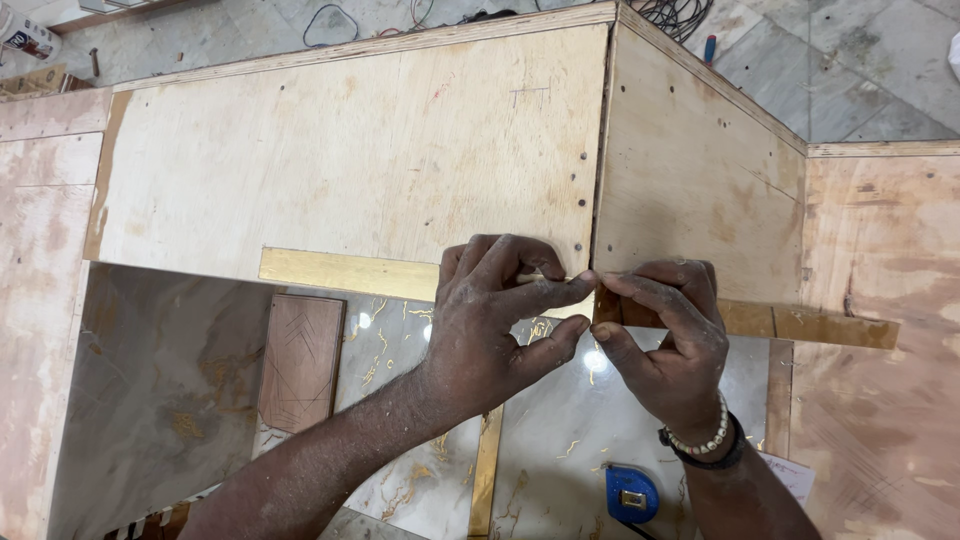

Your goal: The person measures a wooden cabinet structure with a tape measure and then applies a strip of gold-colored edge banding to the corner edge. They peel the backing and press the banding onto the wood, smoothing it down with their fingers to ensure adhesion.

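My left hand [495,320] pinches a thin golden strip [340,272] that runs along the lower edge of a pale plywood panel [350,150]. My right hand [665,340] grips the same strip right beside it, at the corner where the panel meets an angled plywood face [700,170]. The strip continues to the right [830,326] past my right hand. Thumbs and forefingers of both hands meet at the corner bend. A beaded bracelet and a dark band sit on my right wrist.
Below the panels lies a glossy marble surface [560,440] with gold veins, a vertical golden strip [486,470] and a brown wooden inlay piece [300,360]. A blue tape measure [631,492] rests near my right wrist. Pinkish plywood sheets [880,420] flank both sides. Cables lie on the tiled floor [850,60].
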